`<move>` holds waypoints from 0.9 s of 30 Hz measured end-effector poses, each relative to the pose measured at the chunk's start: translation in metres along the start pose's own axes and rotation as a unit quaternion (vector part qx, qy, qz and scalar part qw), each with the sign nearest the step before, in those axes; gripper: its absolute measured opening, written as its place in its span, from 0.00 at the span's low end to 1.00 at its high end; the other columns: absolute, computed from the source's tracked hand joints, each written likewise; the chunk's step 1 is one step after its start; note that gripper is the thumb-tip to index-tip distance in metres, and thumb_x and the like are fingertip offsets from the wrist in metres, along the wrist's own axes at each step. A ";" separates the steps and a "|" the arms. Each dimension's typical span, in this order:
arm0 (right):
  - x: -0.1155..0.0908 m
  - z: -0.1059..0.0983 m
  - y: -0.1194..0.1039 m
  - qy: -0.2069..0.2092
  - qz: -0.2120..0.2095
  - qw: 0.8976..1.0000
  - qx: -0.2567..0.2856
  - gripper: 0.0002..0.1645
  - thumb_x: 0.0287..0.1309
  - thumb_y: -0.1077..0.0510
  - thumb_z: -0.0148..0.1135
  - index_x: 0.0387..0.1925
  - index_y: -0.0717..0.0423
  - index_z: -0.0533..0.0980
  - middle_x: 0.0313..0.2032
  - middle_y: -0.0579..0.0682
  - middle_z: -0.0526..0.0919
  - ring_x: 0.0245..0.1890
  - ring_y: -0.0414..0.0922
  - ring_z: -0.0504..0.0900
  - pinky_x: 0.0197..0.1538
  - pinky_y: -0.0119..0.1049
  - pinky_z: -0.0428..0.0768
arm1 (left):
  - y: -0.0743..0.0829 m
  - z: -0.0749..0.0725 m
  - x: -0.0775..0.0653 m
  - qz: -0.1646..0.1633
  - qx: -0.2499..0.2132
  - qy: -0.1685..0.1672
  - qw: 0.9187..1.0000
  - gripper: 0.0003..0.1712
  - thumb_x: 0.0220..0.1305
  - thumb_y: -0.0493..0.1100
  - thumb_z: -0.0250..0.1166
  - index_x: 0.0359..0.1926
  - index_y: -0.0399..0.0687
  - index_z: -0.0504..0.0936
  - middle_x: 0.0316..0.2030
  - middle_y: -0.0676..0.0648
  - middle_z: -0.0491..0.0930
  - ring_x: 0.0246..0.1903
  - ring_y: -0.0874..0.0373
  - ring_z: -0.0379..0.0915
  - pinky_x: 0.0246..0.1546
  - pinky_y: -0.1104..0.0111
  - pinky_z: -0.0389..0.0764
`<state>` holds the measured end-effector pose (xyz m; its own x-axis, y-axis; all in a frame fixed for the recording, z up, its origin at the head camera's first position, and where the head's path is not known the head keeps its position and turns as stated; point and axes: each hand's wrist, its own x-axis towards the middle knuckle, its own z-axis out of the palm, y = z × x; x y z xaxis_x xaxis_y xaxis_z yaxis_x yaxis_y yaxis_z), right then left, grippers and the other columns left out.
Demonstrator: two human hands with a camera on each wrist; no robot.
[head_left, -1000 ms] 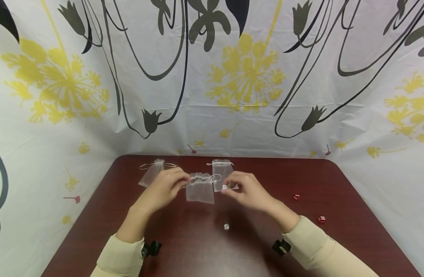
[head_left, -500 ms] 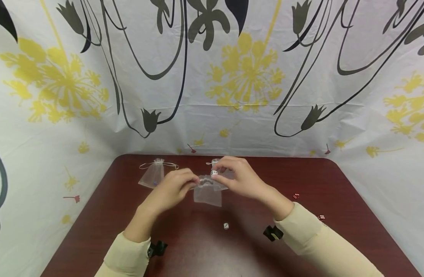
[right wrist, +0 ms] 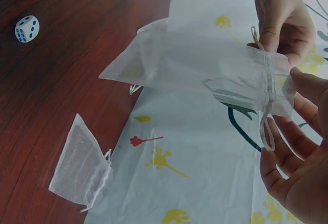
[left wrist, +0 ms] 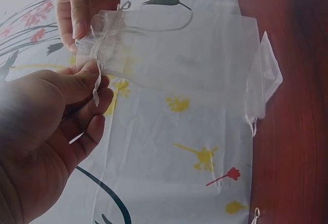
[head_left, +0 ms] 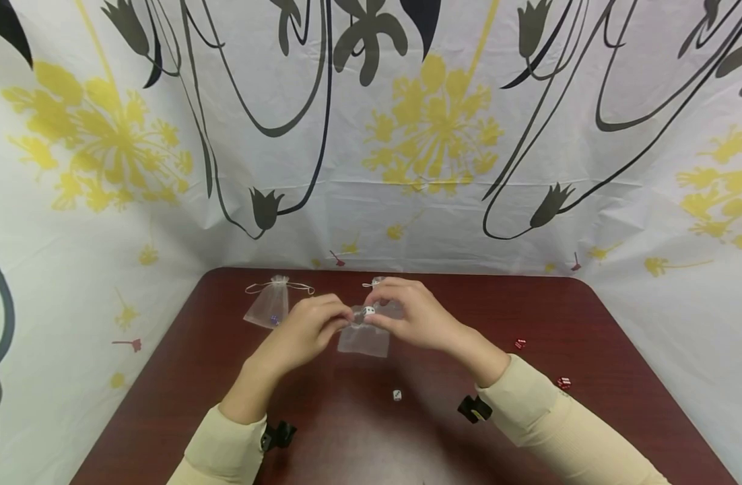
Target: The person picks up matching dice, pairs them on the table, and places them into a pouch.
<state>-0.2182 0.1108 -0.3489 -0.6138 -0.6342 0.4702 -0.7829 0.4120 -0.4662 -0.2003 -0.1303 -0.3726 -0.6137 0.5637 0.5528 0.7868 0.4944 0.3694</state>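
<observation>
My left hand pinches the gathered mouth of a sheer white drawstring bag, which hangs over the far part of the table. The cord loop dangles from its neck in the right wrist view. My right hand pinches a white die between thumb and fingertips, right at the bag's mouth. In the left wrist view, the left thumb and fingers hold the bag's edge, and the right hand is across from them. The held bag looks flat, with nothing visible inside.
A second sheer bag with blue dice inside lies at the back left. Another bag lies mostly hidden behind my right hand. One white die rests nearer me, and red dice sit to the right. A patterned cloth hangs behind the table.
The right hand has moved left and slightly up, bringing the die to the bag's mouth. The left hand has shifted a little right with the bag.
</observation>
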 end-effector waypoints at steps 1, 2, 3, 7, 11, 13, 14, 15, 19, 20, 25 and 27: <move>0.000 0.000 0.000 -0.001 -0.001 1.000 0.001 0.08 0.60 0.56 0.74 0.40 0.50 0.84 0.41 0.42 0.84 0.41 0.39 0.80 0.44 0.38 0.81 | 0.000 0.000 0.000 -0.001 0.001 -0.001 1.000 0.06 0.63 0.30 0.70 0.38 0.43 0.86 0.33 0.53 0.82 0.32 0.63 0.76 0.35 0.70 0.80; 0.000 0.001 0.001 -0.001 -0.004 1.000 0.002 0.08 0.60 0.56 0.74 0.40 0.51 0.84 0.41 0.42 0.84 0.41 0.39 0.81 0.44 0.38 0.81 | -0.001 0.000 0.000 -0.002 0.001 -0.002 1.000 0.06 0.62 0.29 0.70 0.37 0.43 0.86 0.33 0.53 0.82 0.32 0.63 0.76 0.35 0.70 0.80; 0.000 0.001 0.001 0.000 -0.008 1.000 0.002 0.08 0.59 0.56 0.74 0.40 0.51 0.84 0.41 0.43 0.84 0.40 0.39 0.81 0.44 0.37 0.81 | -0.001 0.000 -0.001 -0.002 0.001 -0.002 1.000 0.06 0.62 0.30 0.70 0.37 0.43 0.86 0.33 0.53 0.82 0.32 0.63 0.76 0.35 0.70 0.80; 0.000 0.002 0.003 0.013 -0.026 1.000 0.002 0.10 0.58 0.57 0.75 0.41 0.54 0.84 0.41 0.44 0.84 0.40 0.39 0.81 0.44 0.36 0.81 | 0.000 -0.001 -0.001 -0.002 -0.001 0.000 1.000 0.06 0.62 0.29 0.70 0.37 0.43 0.86 0.32 0.53 0.82 0.32 0.63 0.76 0.35 0.69 0.80; -0.004 0.002 0.004 0.027 -0.028 0.999 0.010 0.13 0.57 0.58 0.75 0.44 0.55 0.84 0.42 0.45 0.84 0.41 0.40 0.81 0.45 0.39 0.82 | -0.001 -0.001 -0.002 -0.004 -0.005 0.002 1.000 0.05 0.62 0.30 0.70 0.37 0.42 0.86 0.33 0.53 0.82 0.32 0.62 0.76 0.36 0.69 0.81; -0.008 0.002 0.006 0.030 -0.017 0.999 0.017 0.16 0.58 0.57 0.75 0.47 0.55 0.83 0.42 0.46 0.84 0.42 0.41 0.81 0.45 0.41 0.82 | -0.001 -0.001 -0.003 -0.004 -0.004 0.003 1.000 0.05 0.62 0.30 0.70 0.37 0.42 0.86 0.33 0.53 0.82 0.32 0.62 0.77 0.36 0.69 0.81; -0.011 0.002 0.007 0.031 -0.009 0.999 0.022 0.16 0.58 0.57 0.74 0.48 0.55 0.83 0.42 0.46 0.84 0.42 0.41 0.81 0.44 0.41 0.82 | -0.001 -0.001 -0.003 -0.003 -0.003 0.005 1.000 0.05 0.62 0.30 0.70 0.37 0.42 0.87 0.33 0.53 0.82 0.32 0.62 0.77 0.36 0.69 0.81; -0.014 0.003 0.008 0.033 -0.001 0.999 0.026 0.17 0.58 0.57 0.74 0.49 0.55 0.82 0.42 0.48 0.85 0.42 0.42 0.81 0.44 0.41 0.82 | -0.002 -0.001 -0.004 -0.002 -0.001 0.006 1.000 0.05 0.62 0.29 0.70 0.37 0.42 0.87 0.33 0.53 0.82 0.32 0.62 0.77 0.37 0.69 0.81; -0.029 0.006 0.017 0.046 0.025 0.998 0.030 0.20 0.58 0.58 0.74 0.51 0.54 0.81 0.41 0.49 0.85 0.39 0.43 0.81 0.39 0.36 0.80 | -0.004 0.000 -0.005 0.004 0.001 0.015 1.000 0.06 0.61 0.29 0.70 0.36 0.43 0.86 0.32 0.54 0.83 0.33 0.62 0.78 0.37 0.69 0.81; -0.033 0.007 0.020 0.052 0.029 0.998 0.030 0.20 0.57 0.58 0.75 0.51 0.54 0.81 0.40 0.48 0.85 0.36 0.43 0.81 0.36 0.35 0.79 | -0.005 0.000 -0.006 0.004 0.000 0.017 1.000 0.06 0.61 0.29 0.70 0.36 0.43 0.86 0.32 0.54 0.83 0.33 0.62 0.78 0.37 0.69 0.81; -0.045 0.006 0.030 0.079 0.045 0.995 0.030 0.20 0.55 0.59 0.76 0.50 0.53 0.81 0.38 0.45 0.83 0.32 0.39 0.77 0.32 0.32 0.77 | -0.007 -0.001 -0.007 0.011 -0.008 0.032 0.999 0.06 0.60 0.28 0.71 0.36 0.41 0.86 0.32 0.53 0.83 0.33 0.62 0.78 0.37 0.70 0.81; -0.049 0.004 0.033 0.087 0.053 0.994 0.030 0.20 0.55 0.60 0.76 0.50 0.53 0.81 0.38 0.44 0.83 0.35 0.38 0.79 0.36 0.33 0.78 | -0.008 -0.002 -0.007 0.015 -0.010 0.039 0.999 0.06 0.60 0.28 0.71 0.36 0.41 0.86 0.32 0.53 0.83 0.33 0.62 0.78 0.36 0.70 0.81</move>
<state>-0.2131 0.1526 -0.3905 -0.7052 -0.4644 0.5358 -0.7083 0.4273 -0.5619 -0.2022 -0.1397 -0.3783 -0.5830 0.5253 0.6198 0.8068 0.4642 0.3655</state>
